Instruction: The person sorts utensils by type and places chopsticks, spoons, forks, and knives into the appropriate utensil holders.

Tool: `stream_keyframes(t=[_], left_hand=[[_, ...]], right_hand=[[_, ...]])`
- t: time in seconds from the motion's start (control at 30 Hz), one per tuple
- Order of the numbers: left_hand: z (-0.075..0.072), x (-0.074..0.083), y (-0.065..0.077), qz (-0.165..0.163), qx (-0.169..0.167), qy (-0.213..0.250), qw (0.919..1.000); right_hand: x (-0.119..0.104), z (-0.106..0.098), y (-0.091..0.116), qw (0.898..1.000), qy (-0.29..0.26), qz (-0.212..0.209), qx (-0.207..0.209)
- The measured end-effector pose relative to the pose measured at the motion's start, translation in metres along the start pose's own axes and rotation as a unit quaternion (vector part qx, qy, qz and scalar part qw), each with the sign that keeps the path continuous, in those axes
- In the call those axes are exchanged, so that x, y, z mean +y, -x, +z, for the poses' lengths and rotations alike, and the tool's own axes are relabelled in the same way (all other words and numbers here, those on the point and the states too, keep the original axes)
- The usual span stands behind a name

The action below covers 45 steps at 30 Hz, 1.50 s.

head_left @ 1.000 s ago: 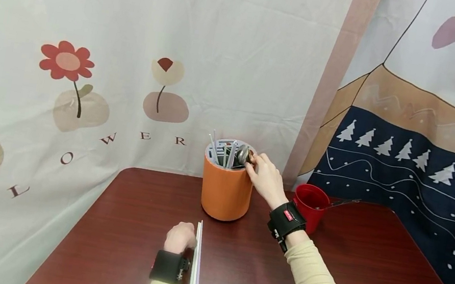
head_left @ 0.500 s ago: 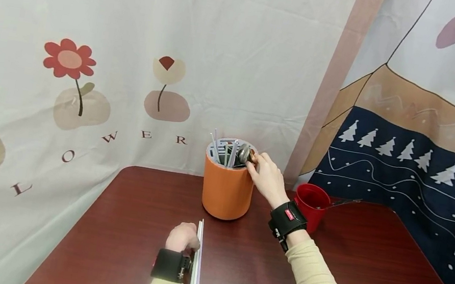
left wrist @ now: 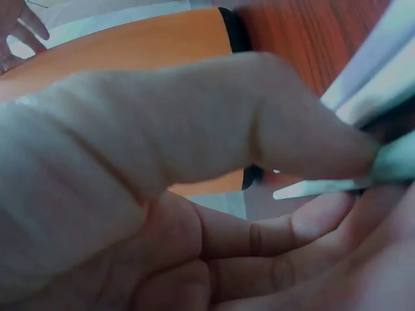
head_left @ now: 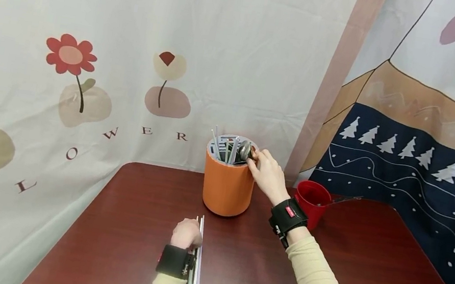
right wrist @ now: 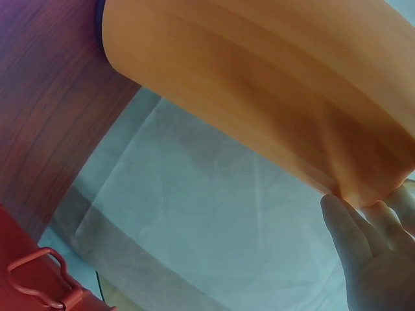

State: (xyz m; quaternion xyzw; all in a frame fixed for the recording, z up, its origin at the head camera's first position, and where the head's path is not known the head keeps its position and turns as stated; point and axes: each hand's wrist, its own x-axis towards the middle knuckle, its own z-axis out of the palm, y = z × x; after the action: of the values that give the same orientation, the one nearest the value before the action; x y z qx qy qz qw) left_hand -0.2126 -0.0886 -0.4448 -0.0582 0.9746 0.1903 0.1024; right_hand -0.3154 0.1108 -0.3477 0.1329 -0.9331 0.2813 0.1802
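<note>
My left hand (head_left: 187, 234) bends over a row of long thin pale sticks (head_left: 197, 281) on the dark red table. In the left wrist view, its thumb and a finger pinch a pale green stick (left wrist: 397, 161). Ahead stands an orange utensil holder (head_left: 226, 191) with a slotted top. Several thin white sticks (head_left: 233, 150) and a metal spoon (head_left: 246, 150) stick up from it. My right hand (head_left: 269, 176) grips the holder's rim at the right side, close beside the spoon. In the right wrist view, fingertips (right wrist: 332, 206) meet the orange wall at the rim.
A red cup (head_left: 313, 195) stands right of the holder, behind my right wrist, with a thin metal utensil (head_left: 345, 199) leaning out over its edge. A white printed cloth (head_left: 244, 65) hangs behind the table (head_left: 132, 206), and a dark blue tree-pattern cloth (head_left: 417, 182) at the right.
My left hand has shifted slightly right and over the sticks, and one stick now stands a little apart from the others at their far end. The right hand stays at the rim.
</note>
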Motion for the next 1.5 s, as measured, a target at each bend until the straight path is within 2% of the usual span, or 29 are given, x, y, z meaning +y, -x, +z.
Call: stream_keyframes(t=[0.13, 0.3, 0.4, 0.5, 0.67, 0.83, 1.03, 1.27, 1.33, 1.37, 1.43, 1.5], left_hand=[[-0.008, -0.005, 0.001, 0.011, 0.014, 0.011, 0.9998], [-0.027, -0.008, 0.004, 0.033, 0.093, 0.042, 0.9943], [-0.039, -0.007, 0.009, 0.048, 0.149, 0.066, 0.9855], [-0.047, -0.005, 0.013, 0.073, 0.214, 0.102, 0.9688], [-0.059, 0.002, 0.021, 0.120, 0.330, 0.158, 0.9231], [-0.065, 0.008, 0.026, 0.155, 0.405, 0.193, 0.8800], [-0.069, 0.013, 0.032, 0.175, 0.465, 0.213, 0.8411], [-0.075, 0.019, 0.039, 0.205, 0.524, 0.263, 0.7833], [-0.077, 0.021, 0.041, 0.218, 0.544, 0.275, 0.7621], [-0.078, 0.023, 0.042, 0.224, 0.558, 0.282, 0.7481], [-0.080, 0.026, 0.042, 0.236, 0.592, 0.291, 0.7133], [-0.084, 0.031, 0.042, 0.252, 0.626, 0.305, 0.6714]], right_hand=[[0.000, 0.001, -0.001, 1.000, 0.001, -0.001, 0.000], [0.001, 0.002, -0.002, 1.000, 0.002, -0.002, -0.001], [0.002, 0.002, -0.003, 1.000, 0.002, -0.002, -0.001], [0.002, 0.003, -0.004, 1.000, 0.004, -0.003, 0.001], [0.002, 0.002, -0.006, 1.000, 0.008, -0.005, 0.003], [0.002, 0.001, -0.005, 1.000, 0.007, -0.001, 0.001], [0.001, 0.002, -0.004, 1.000, 0.009, 0.004, -0.003], [0.001, 0.001, -0.004, 1.000, 0.008, 0.005, -0.007], [0.001, 0.001, -0.004, 1.000, 0.007, 0.006, -0.007], [0.001, 0.001, -0.004, 1.000, 0.008, 0.006, -0.006], [0.001, 0.001, -0.005, 1.000, 0.008, 0.006, -0.005], [0.000, 0.001, -0.005, 1.000, 0.008, 0.004, -0.005]])
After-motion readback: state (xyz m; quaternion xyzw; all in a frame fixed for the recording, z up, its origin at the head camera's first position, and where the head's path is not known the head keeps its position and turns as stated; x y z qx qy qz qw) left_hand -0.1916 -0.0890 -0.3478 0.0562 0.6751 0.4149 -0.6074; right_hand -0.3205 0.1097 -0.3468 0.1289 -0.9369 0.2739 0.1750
